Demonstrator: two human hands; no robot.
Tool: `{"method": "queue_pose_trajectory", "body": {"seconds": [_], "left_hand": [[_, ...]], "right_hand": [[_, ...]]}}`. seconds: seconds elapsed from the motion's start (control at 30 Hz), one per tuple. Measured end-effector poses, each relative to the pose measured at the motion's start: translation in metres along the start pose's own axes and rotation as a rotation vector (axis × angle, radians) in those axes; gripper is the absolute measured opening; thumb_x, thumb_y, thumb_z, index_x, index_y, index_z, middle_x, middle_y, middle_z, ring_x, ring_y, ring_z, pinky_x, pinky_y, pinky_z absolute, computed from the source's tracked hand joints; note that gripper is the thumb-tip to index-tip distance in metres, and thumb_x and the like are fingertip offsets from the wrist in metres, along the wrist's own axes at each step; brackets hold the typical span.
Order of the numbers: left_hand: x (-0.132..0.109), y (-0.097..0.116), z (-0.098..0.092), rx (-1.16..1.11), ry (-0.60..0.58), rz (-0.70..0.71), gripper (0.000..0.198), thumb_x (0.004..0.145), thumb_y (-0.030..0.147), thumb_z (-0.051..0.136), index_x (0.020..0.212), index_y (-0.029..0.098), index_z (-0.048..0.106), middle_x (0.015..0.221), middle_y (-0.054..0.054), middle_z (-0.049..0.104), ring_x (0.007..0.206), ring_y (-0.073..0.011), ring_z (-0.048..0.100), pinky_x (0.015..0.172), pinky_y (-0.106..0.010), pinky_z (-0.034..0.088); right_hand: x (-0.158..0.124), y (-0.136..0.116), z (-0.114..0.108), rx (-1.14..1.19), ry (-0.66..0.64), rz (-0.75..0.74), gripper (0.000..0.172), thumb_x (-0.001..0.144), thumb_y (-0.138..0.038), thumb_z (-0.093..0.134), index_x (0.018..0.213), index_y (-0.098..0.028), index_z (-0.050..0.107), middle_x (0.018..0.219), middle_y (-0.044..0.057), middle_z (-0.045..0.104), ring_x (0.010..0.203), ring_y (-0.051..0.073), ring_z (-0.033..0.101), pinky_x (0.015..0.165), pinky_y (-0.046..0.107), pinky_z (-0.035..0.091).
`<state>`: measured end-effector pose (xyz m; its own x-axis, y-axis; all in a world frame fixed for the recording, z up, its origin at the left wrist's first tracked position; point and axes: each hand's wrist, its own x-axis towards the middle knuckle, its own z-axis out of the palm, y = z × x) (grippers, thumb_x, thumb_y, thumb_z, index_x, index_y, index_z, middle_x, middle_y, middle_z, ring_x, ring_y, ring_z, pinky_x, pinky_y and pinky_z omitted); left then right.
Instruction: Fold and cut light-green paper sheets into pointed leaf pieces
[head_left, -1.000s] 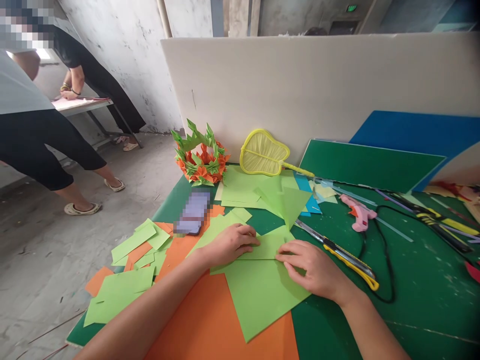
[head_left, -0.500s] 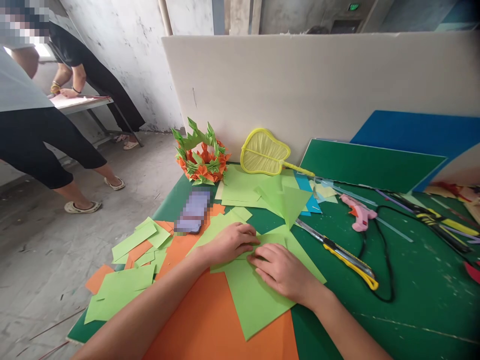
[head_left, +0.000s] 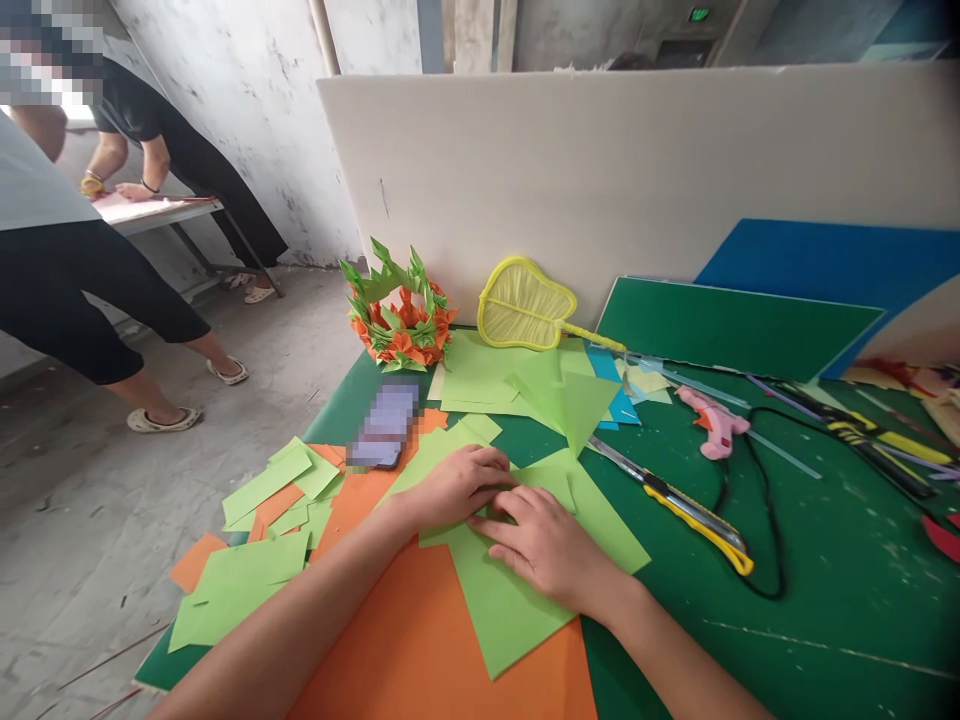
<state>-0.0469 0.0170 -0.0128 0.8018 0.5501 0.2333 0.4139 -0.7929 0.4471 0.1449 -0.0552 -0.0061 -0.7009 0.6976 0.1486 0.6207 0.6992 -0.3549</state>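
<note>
My left hand (head_left: 459,487) rests on a small piece of light green paper (head_left: 551,484), its fingers curled and pressed down at the paper's left part. My right hand (head_left: 544,545) bears on the same piece, its fingertips touching those of my left hand. The fingers hide much of this piece, so its fold cannot be made out. Beneath it lie larger light green sheets (head_left: 501,632), on top of a big orange sheet (head_left: 420,640). A yellow utility knife (head_left: 694,522) with its blade out lies to the right of my hands.
On the green table stand an orange-and-green folded-paper ring (head_left: 401,315), a phone (head_left: 386,425), and a yellow fan-shaped frame (head_left: 529,305). Paper cuttings (head_left: 251,580) lie left; a pink glue gun (head_left: 716,422) with a black cord lies right. Two people stand at the left.
My right hand has slid left along the small green paper, up against my left hand's fingertips. The left hand stays nearly where it was. The view has shifted slightly.
</note>
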Motion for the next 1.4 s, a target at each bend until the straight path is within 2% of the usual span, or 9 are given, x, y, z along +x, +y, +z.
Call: {"method": "queue_pose_trajectory", "body": {"seconds": [0.1, 0.2, 0.33, 0.5, 0.7, 0.87, 1.0, 1.13, 1.4], "left_hand": [[0.0, 0.002, -0.001, -0.004, 0.002, -0.01, 0.023, 0.097, 0.024, 0.049, 0.108, 0.02, 0.069, 0.108, -0.008, 0.062, 0.097, -0.0189, 0.06, 0.091, -0.032, 0.046], [-0.002, 0.001, -0.001, -0.007, 0.003, -0.016, 0.022, 0.095, 0.028, 0.053, 0.109, 0.021, 0.068, 0.109, -0.008, 0.061, 0.099, -0.0199, 0.06, 0.093, -0.033, 0.045], [-0.004, -0.001, -0.001, -0.022, -0.018, -0.022, 0.03, 0.088, 0.038, 0.065, 0.114, 0.022, 0.067, 0.112, -0.009, 0.061, 0.101, -0.022, 0.06, 0.094, -0.035, 0.046], [-0.005, -0.001, -0.004, -0.06, -0.038, -0.033, 0.037, 0.083, 0.041, 0.07, 0.115, 0.023, 0.067, 0.114, -0.009, 0.06, 0.103, -0.0229, 0.058, 0.095, -0.035, 0.046], [-0.007, -0.002, -0.004, -0.096, -0.046, -0.03, 0.037, 0.086, 0.039, 0.067, 0.119, 0.024, 0.063, 0.119, -0.009, 0.057, 0.111, -0.0243, 0.054, 0.098, -0.037, 0.045], [-0.007, -0.001, -0.003, -0.082, -0.044, -0.02, 0.036, 0.085, 0.037, 0.068, 0.118, 0.023, 0.063, 0.117, -0.009, 0.057, 0.111, -0.0242, 0.054, 0.098, -0.036, 0.046], [-0.007, 0.001, -0.003, -0.028, -0.038, -0.011, 0.035, 0.085, 0.035, 0.068, 0.116, 0.021, 0.063, 0.115, -0.01, 0.057, 0.107, -0.0237, 0.055, 0.096, -0.035, 0.047], [-0.008, 0.004, -0.004, 0.014, -0.026, -0.004, 0.034, 0.085, 0.035, 0.066, 0.116, 0.022, 0.062, 0.115, -0.009, 0.057, 0.104, -0.0234, 0.056, 0.092, -0.034, 0.049], [-0.008, 0.007, -0.004, 0.061, -0.016, -0.003, 0.033, 0.087, 0.035, 0.063, 0.116, 0.022, 0.058, 0.117, -0.01, 0.055, 0.104, -0.0229, 0.057, 0.092, -0.034, 0.048]], "right_hand": [[-0.007, 0.008, -0.01, 0.04, 0.015, 0.017, 0.03, 0.099, -0.031, 0.043, 0.119, -0.026, 0.064, 0.099, 0.007, 0.061, 0.097, 0.022, 0.054, 0.085, 0.037, 0.045], [-0.015, 0.016, -0.02, 0.033, 0.036, 0.052, 0.031, 0.099, -0.024, 0.039, 0.094, -0.021, 0.069, 0.086, 0.006, 0.059, 0.086, 0.02, 0.055, 0.075, 0.033, 0.045], [-0.028, 0.032, -0.031, -0.01, 0.055, 0.103, 0.035, 0.097, -0.022, 0.044, 0.068, -0.019, 0.062, 0.073, 0.003, 0.053, 0.074, 0.017, 0.053, 0.066, 0.031, 0.041], [-0.045, 0.052, -0.04, -0.012, 0.071, 0.171, 0.038, 0.093, -0.021, 0.049, 0.056, -0.02, 0.054, 0.066, 0.002, 0.053, 0.067, 0.016, 0.053, 0.061, 0.03, 0.041], [-0.058, 0.072, -0.05, -0.1, 0.126, 0.217, 0.034, 0.094, -0.024, 0.043, 0.066, -0.021, 0.062, 0.075, 0.005, 0.062, 0.073, 0.019, 0.058, 0.066, 0.033, 0.046], [-0.069, 0.099, -0.048, -0.269, 0.315, 0.407, 0.027, 0.095, -0.034, 0.043, 0.105, -0.022, 0.065, 0.107, 0.011, 0.065, 0.098, 0.028, 0.06, 0.074, 0.038, 0.051], [-0.074, 0.11, -0.04, -0.265, 0.248, 0.468, 0.029, 0.094, -0.034, 0.044, 0.114, -0.021, 0.059, 0.114, 0.011, 0.065, 0.103, 0.03, 0.06, 0.076, 0.041, 0.052], [-0.078, 0.116, -0.036, -0.248, 0.248, 0.529, 0.028, 0.092, -0.03, 0.043, 0.115, -0.022, 0.058, 0.112, 0.011, 0.066, 0.096, 0.03, 0.062, 0.067, 0.038, 0.052], [-0.096, 0.121, -0.052, -0.064, 0.155, 0.578, 0.03, 0.09, -0.027, 0.044, 0.113, -0.028, 0.062, 0.111, 0.008, 0.065, 0.095, 0.027, 0.065, 0.067, 0.035, 0.054]]}}
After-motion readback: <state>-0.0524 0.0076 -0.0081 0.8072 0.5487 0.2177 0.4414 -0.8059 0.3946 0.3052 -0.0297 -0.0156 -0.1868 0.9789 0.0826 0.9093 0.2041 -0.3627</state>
